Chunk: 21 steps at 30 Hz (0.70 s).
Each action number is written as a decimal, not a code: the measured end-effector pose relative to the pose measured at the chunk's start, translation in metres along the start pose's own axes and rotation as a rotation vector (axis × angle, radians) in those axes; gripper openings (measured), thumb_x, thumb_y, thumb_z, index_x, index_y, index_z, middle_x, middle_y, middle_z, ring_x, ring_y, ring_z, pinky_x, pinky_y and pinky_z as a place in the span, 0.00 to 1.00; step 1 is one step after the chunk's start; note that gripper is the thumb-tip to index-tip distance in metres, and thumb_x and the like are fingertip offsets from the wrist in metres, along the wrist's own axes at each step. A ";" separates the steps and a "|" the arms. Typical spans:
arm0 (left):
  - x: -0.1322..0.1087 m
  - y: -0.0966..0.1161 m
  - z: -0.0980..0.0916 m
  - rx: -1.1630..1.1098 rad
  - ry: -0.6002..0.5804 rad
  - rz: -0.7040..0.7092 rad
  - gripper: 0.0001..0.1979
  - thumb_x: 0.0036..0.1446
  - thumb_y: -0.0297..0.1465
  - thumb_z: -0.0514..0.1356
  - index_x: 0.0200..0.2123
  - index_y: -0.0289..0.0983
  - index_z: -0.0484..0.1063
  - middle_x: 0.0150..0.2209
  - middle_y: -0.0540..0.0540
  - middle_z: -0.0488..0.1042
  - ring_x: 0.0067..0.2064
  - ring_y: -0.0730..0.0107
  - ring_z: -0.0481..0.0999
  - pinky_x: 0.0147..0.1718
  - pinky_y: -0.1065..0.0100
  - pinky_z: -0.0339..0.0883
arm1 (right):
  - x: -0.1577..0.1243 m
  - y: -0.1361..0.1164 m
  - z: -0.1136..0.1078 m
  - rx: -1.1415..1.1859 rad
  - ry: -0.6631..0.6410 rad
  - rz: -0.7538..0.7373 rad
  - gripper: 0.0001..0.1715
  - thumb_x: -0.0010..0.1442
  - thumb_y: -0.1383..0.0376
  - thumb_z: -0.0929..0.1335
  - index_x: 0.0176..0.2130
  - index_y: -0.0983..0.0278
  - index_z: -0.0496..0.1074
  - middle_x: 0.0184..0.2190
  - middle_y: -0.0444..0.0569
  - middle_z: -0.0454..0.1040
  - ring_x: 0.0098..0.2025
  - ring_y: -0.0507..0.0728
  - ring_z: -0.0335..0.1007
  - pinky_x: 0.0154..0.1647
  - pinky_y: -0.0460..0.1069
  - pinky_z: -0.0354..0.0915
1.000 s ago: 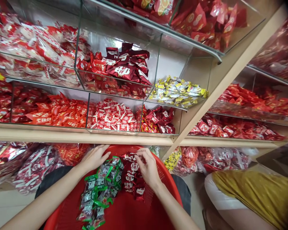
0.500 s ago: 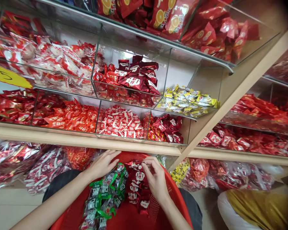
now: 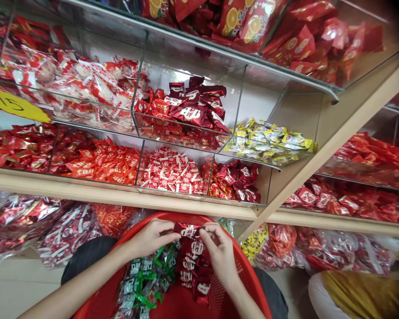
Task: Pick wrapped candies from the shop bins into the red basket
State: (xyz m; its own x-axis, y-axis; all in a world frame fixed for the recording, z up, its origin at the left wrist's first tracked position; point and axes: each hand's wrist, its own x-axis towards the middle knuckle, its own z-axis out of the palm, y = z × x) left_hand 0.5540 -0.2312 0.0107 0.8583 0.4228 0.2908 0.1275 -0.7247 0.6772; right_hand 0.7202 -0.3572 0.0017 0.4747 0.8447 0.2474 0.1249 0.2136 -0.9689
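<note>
Between my two hands is a dark red candy packet (image 3: 189, 231) with white lettering, held over the far side of a red plastic basket (image 3: 252, 270). My left hand (image 3: 158, 235) pinches its left end, and my right hand (image 3: 217, 248) pinches its right end. Below it in the basket lie more dark red packets (image 3: 188, 263), some in a neat row. To their left are several green and clear packets (image 3: 139, 279), partly hidden under my left forearm.
Beyond the basket rises a shelf (image 3: 119, 190) with glass-fronted bins of red wrapped candies (image 3: 173, 170) and yellow-white ones (image 3: 272, 139). Bagged candies (image 3: 69, 230) sit under the lowest board. A yellow price tag (image 3: 16, 104) hangs at left. Another person's leg (image 3: 329, 294) shows at lower right.
My left hand has moved right from beside the green packets and now grips the left end of the dark red packet. The packet is stretched level between both hands. The view has shifted slightly.
</note>
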 end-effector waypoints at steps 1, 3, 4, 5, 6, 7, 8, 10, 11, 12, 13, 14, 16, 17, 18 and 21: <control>0.000 0.000 -0.001 -0.019 -0.012 0.002 0.15 0.58 0.36 0.52 0.25 0.35 0.70 0.22 0.53 0.68 0.25 0.78 0.66 0.25 0.76 0.57 | 0.000 0.002 0.000 0.006 0.001 0.013 0.08 0.54 0.59 0.67 0.31 0.62 0.68 0.28 0.44 0.66 0.30 0.52 0.60 0.32 0.46 0.59; 0.000 0.001 -0.002 -0.059 -0.028 0.009 0.14 0.59 0.34 0.51 0.27 0.35 0.71 0.24 0.52 0.71 0.26 0.78 0.68 0.27 0.76 0.59 | 0.001 0.004 0.000 0.008 0.005 0.023 0.08 0.54 0.59 0.67 0.32 0.61 0.68 0.28 0.44 0.66 0.29 0.52 0.60 0.32 0.46 0.59; 0.000 0.001 -0.002 -0.079 -0.030 0.012 0.14 0.60 0.34 0.50 0.27 0.35 0.72 0.24 0.52 0.72 0.27 0.78 0.69 0.28 0.77 0.60 | 0.001 0.004 0.001 0.004 0.008 0.021 0.08 0.54 0.59 0.67 0.32 0.61 0.68 0.28 0.44 0.66 0.29 0.52 0.60 0.32 0.46 0.59; 0.000 0.000 -0.002 -0.097 -0.029 0.013 0.15 0.60 0.34 0.50 0.27 0.36 0.72 0.25 0.52 0.72 0.28 0.77 0.70 0.29 0.77 0.60 | 0.001 0.004 0.001 -0.006 0.010 0.013 0.08 0.54 0.59 0.67 0.32 0.61 0.68 0.28 0.44 0.66 0.30 0.52 0.61 0.32 0.46 0.59; 0.000 0.000 -0.003 -0.113 -0.025 0.015 0.15 0.60 0.34 0.50 0.27 0.36 0.72 0.24 0.51 0.73 0.28 0.77 0.71 0.29 0.77 0.61 | 0.001 0.003 0.001 -0.020 0.007 0.003 0.08 0.55 0.59 0.67 0.32 0.61 0.68 0.28 0.44 0.66 0.30 0.52 0.61 0.32 0.46 0.59; 0.000 -0.001 -0.003 -0.127 -0.017 0.019 0.16 0.60 0.33 0.49 0.27 0.36 0.72 0.24 0.51 0.73 0.28 0.77 0.71 0.29 0.77 0.61 | 0.002 0.002 0.002 -0.040 0.003 -0.010 0.08 0.55 0.59 0.66 0.32 0.62 0.68 0.28 0.44 0.66 0.30 0.52 0.61 0.32 0.46 0.60; 0.000 -0.002 -0.003 -0.138 -0.010 0.024 0.16 0.60 0.33 0.49 0.26 0.36 0.72 0.24 0.51 0.72 0.27 0.77 0.71 0.29 0.77 0.61 | 0.001 0.000 0.002 -0.063 -0.004 -0.025 0.08 0.55 0.59 0.66 0.32 0.62 0.68 0.29 0.45 0.66 0.31 0.52 0.61 0.32 0.46 0.60; 0.000 -0.005 -0.002 -0.151 0.002 0.036 0.16 0.60 0.33 0.49 0.26 0.36 0.72 0.23 0.52 0.72 0.27 0.77 0.71 0.28 0.77 0.62 | 0.001 -0.003 0.002 -0.112 -0.010 -0.044 0.09 0.56 0.59 0.65 0.34 0.62 0.69 0.31 0.46 0.67 0.31 0.52 0.62 0.32 0.46 0.60; 0.000 -0.006 -0.002 -0.156 0.008 0.041 0.16 0.60 0.33 0.49 0.26 0.36 0.71 0.23 0.52 0.72 0.27 0.77 0.71 0.29 0.77 0.62 | 0.001 -0.005 0.001 -0.131 -0.006 -0.045 0.10 0.57 0.59 0.65 0.36 0.62 0.69 0.31 0.46 0.67 0.31 0.52 0.62 0.32 0.46 0.61; 0.000 -0.007 -0.001 -0.160 0.012 0.046 0.15 0.60 0.33 0.49 0.26 0.35 0.71 0.24 0.51 0.73 0.27 0.77 0.71 0.29 0.78 0.62 | 0.000 -0.007 0.000 -0.145 0.002 -0.043 0.12 0.57 0.59 0.64 0.39 0.62 0.69 0.32 0.46 0.67 0.31 0.52 0.62 0.31 0.46 0.61; 0.000 -0.008 -0.001 -0.161 0.015 0.051 0.15 0.60 0.33 0.49 0.26 0.35 0.71 0.24 0.51 0.73 0.28 0.77 0.71 0.29 0.78 0.62 | 0.000 -0.008 -0.001 -0.156 0.015 -0.041 0.13 0.57 0.58 0.64 0.41 0.62 0.69 0.31 0.46 0.68 0.30 0.52 0.62 0.31 0.46 0.61; 0.000 -0.008 -0.001 -0.158 0.020 0.053 0.15 0.61 0.32 0.49 0.26 0.35 0.71 0.25 0.51 0.73 0.28 0.77 0.72 0.29 0.78 0.62 | 0.000 -0.009 -0.002 -0.166 0.033 -0.043 0.15 0.57 0.58 0.64 0.43 0.62 0.68 0.31 0.46 0.68 0.29 0.52 0.62 0.30 0.46 0.61; 0.000 -0.008 -0.002 -0.140 0.037 0.054 0.15 0.61 0.32 0.49 0.27 0.35 0.71 0.26 0.51 0.74 0.29 0.77 0.72 0.30 0.77 0.62 | 0.002 -0.010 -0.005 -0.182 0.077 -0.065 0.16 0.58 0.58 0.63 0.44 0.62 0.68 0.31 0.46 0.68 0.29 0.51 0.62 0.30 0.46 0.62; 0.000 -0.007 -0.003 -0.126 0.049 0.056 0.15 0.61 0.32 0.49 0.27 0.35 0.72 0.26 0.50 0.74 0.29 0.77 0.72 0.31 0.77 0.62 | 0.003 -0.010 -0.007 -0.189 0.100 -0.085 0.15 0.58 0.57 0.63 0.43 0.62 0.68 0.32 0.46 0.69 0.29 0.52 0.63 0.30 0.46 0.62; 0.000 -0.006 -0.004 -0.109 0.065 0.061 0.15 0.61 0.31 0.49 0.27 0.35 0.72 0.26 0.50 0.74 0.29 0.77 0.72 0.31 0.77 0.62 | 0.005 -0.010 -0.009 -0.199 0.117 -0.108 0.14 0.57 0.57 0.63 0.41 0.62 0.69 0.33 0.47 0.69 0.30 0.52 0.63 0.31 0.47 0.62; 0.000 -0.004 -0.006 -0.047 0.139 0.132 0.15 0.60 0.30 0.50 0.27 0.35 0.73 0.24 0.51 0.73 0.27 0.78 0.71 0.29 0.78 0.61 | 0.012 -0.010 -0.017 -0.262 0.132 -0.181 0.11 0.57 0.58 0.64 0.36 0.62 0.71 0.35 0.48 0.70 0.35 0.54 0.65 0.35 0.48 0.63</control>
State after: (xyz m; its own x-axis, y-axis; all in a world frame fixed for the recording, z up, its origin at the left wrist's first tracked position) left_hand 0.5505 -0.2253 0.0118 0.7889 0.3988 0.4676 -0.0078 -0.7542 0.6566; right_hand 0.7396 -0.3582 0.0146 0.5307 0.7301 0.4305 0.4286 0.2070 -0.8794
